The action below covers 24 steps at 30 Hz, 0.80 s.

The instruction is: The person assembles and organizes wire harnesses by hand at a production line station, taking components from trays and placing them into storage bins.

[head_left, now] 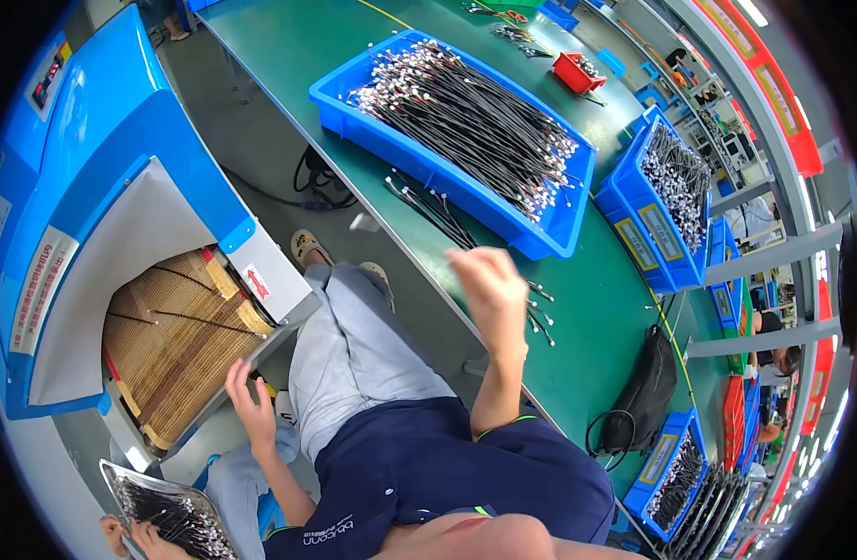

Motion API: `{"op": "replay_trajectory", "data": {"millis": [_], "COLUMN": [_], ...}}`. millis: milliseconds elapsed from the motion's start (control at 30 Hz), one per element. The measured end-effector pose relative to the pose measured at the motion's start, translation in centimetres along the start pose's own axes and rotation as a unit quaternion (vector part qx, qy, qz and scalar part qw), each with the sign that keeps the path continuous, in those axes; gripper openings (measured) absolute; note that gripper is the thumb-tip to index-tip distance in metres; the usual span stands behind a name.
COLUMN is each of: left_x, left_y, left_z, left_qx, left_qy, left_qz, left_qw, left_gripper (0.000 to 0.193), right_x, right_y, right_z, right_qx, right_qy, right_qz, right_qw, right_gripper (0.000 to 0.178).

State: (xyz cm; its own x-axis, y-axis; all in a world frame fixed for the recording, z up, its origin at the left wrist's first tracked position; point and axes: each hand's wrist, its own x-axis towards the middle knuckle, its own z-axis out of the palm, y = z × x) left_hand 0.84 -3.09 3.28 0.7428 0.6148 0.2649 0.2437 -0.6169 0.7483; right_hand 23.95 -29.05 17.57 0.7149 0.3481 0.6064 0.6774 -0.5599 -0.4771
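My left hand (pixel 249 401) is raised beside the mouth of a blue machine, its fingers apart and nothing in them. Close to it, a brown mesh conveyor belt (pixel 181 350) carries a few thin black cables (pixel 209 322) with small end connectors. My right hand (pixel 494 294) is over the green table, fingers curled and somewhat blurred; whether it grips anything is unclear. Behind and beneath it lies a loose bunch of black cables (pixel 428 213) with white connectors. Just beyond, a large blue bin (pixel 438 177) holds a thick pile of similar cables.
The blue machine (pixel 102 121) stands at my left. At lower left another person's hands (pixel 148 541) are at a tray of cables (pixel 172 509). Along the right of the green table (pixel 564 373) are blue boxes (pixel 648 233) of cables and a black pouch (pixel 643 392). A red bin (pixel 573 75) is farther back.
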Motion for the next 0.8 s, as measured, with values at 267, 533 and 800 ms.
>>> {"op": "replay_trajectory", "data": {"millis": [267,533,800], "left_x": [1.4,-0.7,0.1], "left_y": [3.2,1.9,3.8], "left_z": [0.3,0.4,1.9], "left_qx": [0.024,0.027,-0.118], "left_qy": [-0.134,-0.201,-0.212], "left_qz": [0.063,0.027,-0.023], "left_qw": [0.989,0.979,0.97], "left_gripper": [0.023,0.01,0.015], "right_x": [-5.4,-5.6,-7.4], "right_y": [-2.9,-2.1,-3.5], "right_z": [7.4,9.5,12.2], "right_qx": [0.133,0.21,0.257], "right_qy": [-0.342,-0.381,-0.379], "right_qz": [-0.101,-0.074,-0.084], "right_qw": [0.925,0.897,0.885], "right_gripper": [0.015,0.011,0.009]}}
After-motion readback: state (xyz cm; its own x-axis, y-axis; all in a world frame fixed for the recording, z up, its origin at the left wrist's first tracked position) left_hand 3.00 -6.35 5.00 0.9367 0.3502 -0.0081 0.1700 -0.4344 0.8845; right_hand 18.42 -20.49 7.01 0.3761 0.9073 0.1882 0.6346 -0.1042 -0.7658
